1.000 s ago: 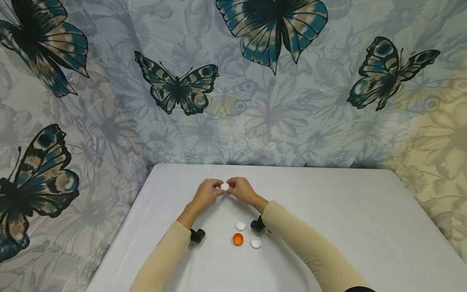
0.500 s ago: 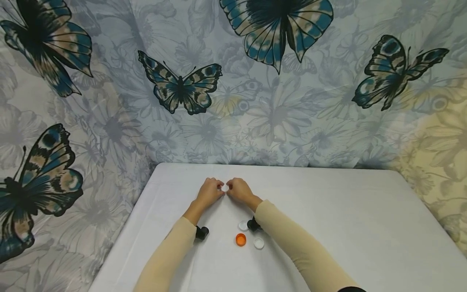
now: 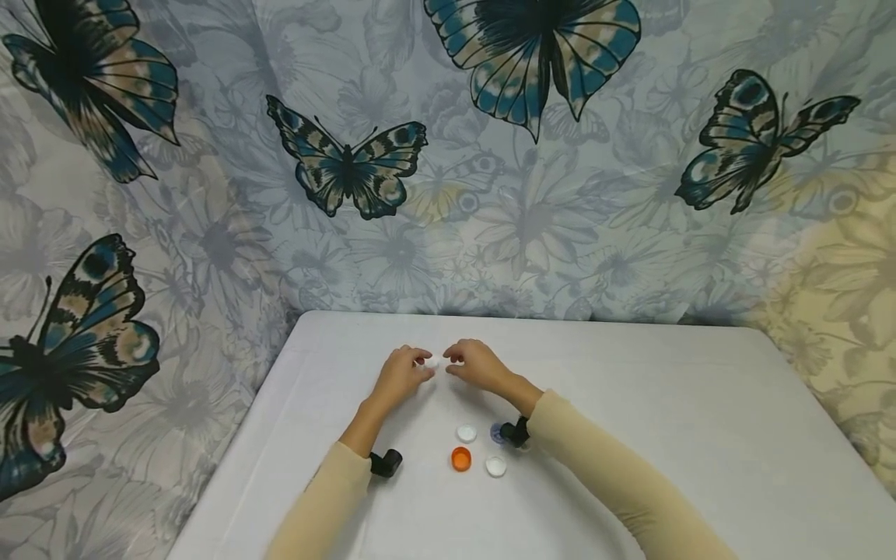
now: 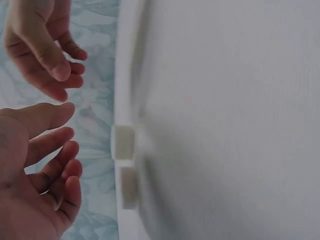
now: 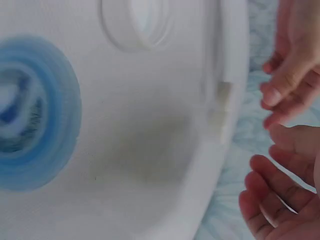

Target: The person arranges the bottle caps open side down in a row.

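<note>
White pieces (image 5: 217, 125) blurred; blue disc (image 5: 57, 112) cropped, print (image 5: 22, 120) unreadable

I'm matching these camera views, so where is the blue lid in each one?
Head: the blue lid is below and right of centre, partly behind a black wrist camera.
Left wrist: not in it.
Right wrist: large, cut off by the left edge.
Shared landmark: the white table.

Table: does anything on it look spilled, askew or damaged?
Nothing stands out. The orange cap, the white cap beyond it and the white cap to its right lie flat; no spill shows. The small white piece by the left hand and the blurred blue disc cannot be checked for damage.
</note>
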`<state>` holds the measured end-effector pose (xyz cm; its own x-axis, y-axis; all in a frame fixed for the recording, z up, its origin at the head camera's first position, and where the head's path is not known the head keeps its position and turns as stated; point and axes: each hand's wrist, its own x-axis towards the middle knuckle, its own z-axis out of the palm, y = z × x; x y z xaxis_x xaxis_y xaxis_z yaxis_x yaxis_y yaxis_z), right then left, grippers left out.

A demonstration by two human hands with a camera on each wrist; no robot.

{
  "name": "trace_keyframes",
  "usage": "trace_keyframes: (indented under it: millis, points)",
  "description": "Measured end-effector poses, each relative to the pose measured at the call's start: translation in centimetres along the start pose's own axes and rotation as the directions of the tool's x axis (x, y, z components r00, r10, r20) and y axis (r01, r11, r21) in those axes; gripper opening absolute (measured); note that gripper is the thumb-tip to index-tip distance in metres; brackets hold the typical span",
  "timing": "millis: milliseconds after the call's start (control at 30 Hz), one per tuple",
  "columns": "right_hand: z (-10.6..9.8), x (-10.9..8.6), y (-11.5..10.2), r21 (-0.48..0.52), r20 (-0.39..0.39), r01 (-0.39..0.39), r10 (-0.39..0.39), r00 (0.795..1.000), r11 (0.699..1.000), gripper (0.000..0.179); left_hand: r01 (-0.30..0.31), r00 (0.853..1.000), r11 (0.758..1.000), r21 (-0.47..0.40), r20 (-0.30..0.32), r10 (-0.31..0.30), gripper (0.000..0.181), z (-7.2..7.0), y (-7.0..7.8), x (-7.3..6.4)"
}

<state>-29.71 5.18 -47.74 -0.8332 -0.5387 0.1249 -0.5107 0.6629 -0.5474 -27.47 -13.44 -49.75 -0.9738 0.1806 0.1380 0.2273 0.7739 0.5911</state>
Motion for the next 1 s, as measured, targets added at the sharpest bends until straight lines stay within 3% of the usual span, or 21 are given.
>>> trace_keyframes:
  millis: [200, 567, 800, 1000]
  points:
    - [-0.8, -2.9, -0.3, 0.034, 0.001, 0.027, -0.027, 1.0, 0.999, 0.023, 0.033, 0.994, 0.994, -0.106, 0.102, -0.022, 0.03, -0.2, 1.3, -2.4]
    - [0.3, -8.5, -0.7, 0.055, 0.057, -0.006, 0.003, 0.998, 0.998, 0.022, -0.017, 0.967, 0.992, -0.128, 0.25, 0.049, 0.03, 1.6, 2.5, -6.0]
    - [1.9, -10.1, -1.2, -0.09, 0.056, -0.008, 0.013, 0.998, 0.996, 0.03, -0.027, 0.953, 0.988, -0.154, 0.293, 0.072, 0.029, 2.5, 3.1, -6.9]
    - [2.3, -10.9, -1.1, -0.11, 0.031, 0.019, -0.016, 0.999, 0.994, 0.029, -0.023, 0.951, 0.989, -0.144, 0.301, 0.066, 0.025, 3.3, 3.6, -6.9]
